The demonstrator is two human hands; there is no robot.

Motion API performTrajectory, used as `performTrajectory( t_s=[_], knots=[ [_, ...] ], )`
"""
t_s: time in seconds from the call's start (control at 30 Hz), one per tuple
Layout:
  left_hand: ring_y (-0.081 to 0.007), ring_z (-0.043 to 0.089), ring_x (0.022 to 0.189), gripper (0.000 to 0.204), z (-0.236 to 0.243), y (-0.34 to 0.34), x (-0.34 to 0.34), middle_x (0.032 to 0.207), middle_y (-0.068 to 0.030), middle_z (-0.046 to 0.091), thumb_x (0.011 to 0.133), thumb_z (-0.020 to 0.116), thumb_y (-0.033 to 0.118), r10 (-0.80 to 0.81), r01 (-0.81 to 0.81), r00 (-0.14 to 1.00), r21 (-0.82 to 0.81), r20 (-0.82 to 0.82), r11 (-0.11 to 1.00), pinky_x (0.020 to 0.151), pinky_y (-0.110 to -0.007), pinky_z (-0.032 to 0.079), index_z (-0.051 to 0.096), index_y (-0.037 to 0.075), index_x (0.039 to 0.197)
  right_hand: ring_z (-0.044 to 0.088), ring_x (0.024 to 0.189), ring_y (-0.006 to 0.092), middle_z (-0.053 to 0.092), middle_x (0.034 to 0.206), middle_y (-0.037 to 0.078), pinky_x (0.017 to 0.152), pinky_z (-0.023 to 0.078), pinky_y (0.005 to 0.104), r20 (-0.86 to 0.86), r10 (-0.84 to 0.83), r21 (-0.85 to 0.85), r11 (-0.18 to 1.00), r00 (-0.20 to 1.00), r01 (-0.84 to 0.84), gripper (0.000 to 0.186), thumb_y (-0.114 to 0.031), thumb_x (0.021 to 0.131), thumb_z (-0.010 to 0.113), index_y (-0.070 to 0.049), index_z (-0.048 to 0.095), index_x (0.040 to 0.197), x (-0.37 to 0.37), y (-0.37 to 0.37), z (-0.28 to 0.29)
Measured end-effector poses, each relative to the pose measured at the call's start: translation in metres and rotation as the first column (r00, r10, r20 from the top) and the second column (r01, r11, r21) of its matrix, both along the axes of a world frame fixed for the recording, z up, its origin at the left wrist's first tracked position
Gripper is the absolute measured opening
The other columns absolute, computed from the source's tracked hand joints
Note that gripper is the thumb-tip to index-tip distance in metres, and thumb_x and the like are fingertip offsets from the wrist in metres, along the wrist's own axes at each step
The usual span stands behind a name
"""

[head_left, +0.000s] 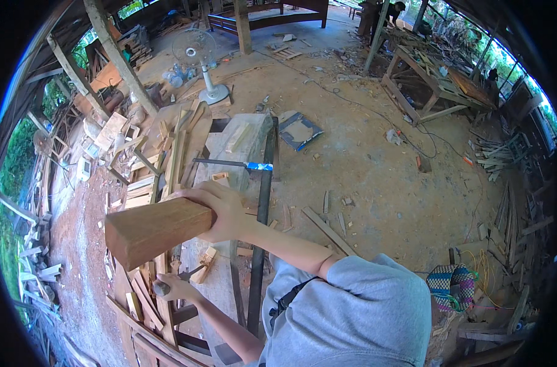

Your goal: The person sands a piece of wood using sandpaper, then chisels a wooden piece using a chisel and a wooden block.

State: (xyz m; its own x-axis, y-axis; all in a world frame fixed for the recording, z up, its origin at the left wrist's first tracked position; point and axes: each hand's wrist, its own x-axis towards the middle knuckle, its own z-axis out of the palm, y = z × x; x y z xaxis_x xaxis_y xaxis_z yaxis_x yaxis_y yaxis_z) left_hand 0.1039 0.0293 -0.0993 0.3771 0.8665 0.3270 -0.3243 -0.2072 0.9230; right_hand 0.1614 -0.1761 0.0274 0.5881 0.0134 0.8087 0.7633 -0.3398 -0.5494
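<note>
My right hand (223, 211) grips a thick rectangular wooden block (156, 232) raised over the left part of the bench. Below it, my left hand (176, 289) is closed on the handle of a chisel-like tool (196, 273), whose metal shaft points at a small pale wood piece (203, 266) on the grey bench top (212, 315). Loose wooden strips (145, 301) lie along the bench's left side. Behind the block, a long dark metal bar (262, 202) with a blue-marked crosspiece (259, 166) runs along the bench's right side.
A white standing fan (208, 88) is beyond the bench. A flat blue-edged bag (301, 130) lies on the floor to the right, near cables and offcuts. At back right a person (393, 15) is by a wooden workbench (437, 92). A woven basket (450, 287) sits low right.
</note>
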Motion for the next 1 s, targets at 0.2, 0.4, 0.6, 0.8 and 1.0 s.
performTrajectory(
  t_s=[0.2,0.4,0.6,0.8,1.0],
  knots=[
    [-0.0102,0.042,0.049,0.019,-0.002,-0.003,0.003,0.061,-0.0042,0.046,0.085,0.056,0.013,0.057,-0.06,0.998,-0.075,-0.031,0.995,0.043,-0.023,0.035,0.043,0.002,0.078,0.057,0.081,0.0272,0.057,0.091,0.01,0.071,0.045,0.033,-0.234,0.321,0.393,0.894,0.918,-0.212,0.057,-0.015,0.057,0.073,-0.01,0.053,0.11,-0.015,0.032,-0.017],
    [-0.0188,0.057,0.08,0.032,-0.01,0.002,0.007,0.097,-0.0201,0.053,0.077,0.064,0.004,0.115,-0.089,0.985,0.197,-0.126,0.976,0.064,-0.027,0.051,0.045,-0.007,0.1,0.052,0.088,0.0221,0.05,0.091,0.004,0.074,0.044,0.0325,0.293,-0.006,-0.485,0.861,0.956,0.154,0.072,-0.01,0.05,0.068,-0.018,0.05,0.12,0.001,0.035,-0.021],
    [-0.015,0.054,0.062,0.021,-0.01,0.002,0.013,0.076,-0.0115,0.057,0.081,0.061,0.012,0.115,-0.115,0.962,0.017,-0.246,0.993,0.053,-0.026,0.046,0.05,-0.006,0.088,0.054,0.082,0.0261,0.051,0.085,0.009,0.076,0.045,0.036,-0.208,0.182,0.255,0.959,0.961,-0.126,0.071,-0.013,0.056,0.072,-0.014,0.046,0.122,0.008,0.058,-0.006],
    [-0.0107,0.05,0.054,0.02,-0.003,-0.002,0.014,0.065,-0.0069,0.055,0.083,0.057,0.014,0.095,-0.084,0.994,0.167,-0.055,0.982,0.049,-0.024,0.042,0.053,-0.003,0.075,0.046,0.1,0.0266,0.05,0.098,0.008,0.08,0.043,0.039,0.1,0.024,-0.665,0.746,0.995,0.048,0.065,-0.005,0.06,0.063,-0.02,0.047,0.122,0.01,0.052,-0.029],
    [-0.0081,0.046,0.047,0.018,0.006,-0.008,0.007,0.059,-0.0024,0.051,0.083,0.055,0.011,0.223,-0.204,0.965,0.139,-0.135,0.969,0.042,-0.023,0.035,0.053,-0.001,0.071,0.055,0.088,0.0291,0.054,0.1,0.011,0.075,0.045,0.0348,-0.299,0.233,0.257,0.954,0.925,-0.158,0.05,-0.009,0.062,0.068,-0.008,0.052,0.109,0.014,0.051,-0.024]
  ],
)
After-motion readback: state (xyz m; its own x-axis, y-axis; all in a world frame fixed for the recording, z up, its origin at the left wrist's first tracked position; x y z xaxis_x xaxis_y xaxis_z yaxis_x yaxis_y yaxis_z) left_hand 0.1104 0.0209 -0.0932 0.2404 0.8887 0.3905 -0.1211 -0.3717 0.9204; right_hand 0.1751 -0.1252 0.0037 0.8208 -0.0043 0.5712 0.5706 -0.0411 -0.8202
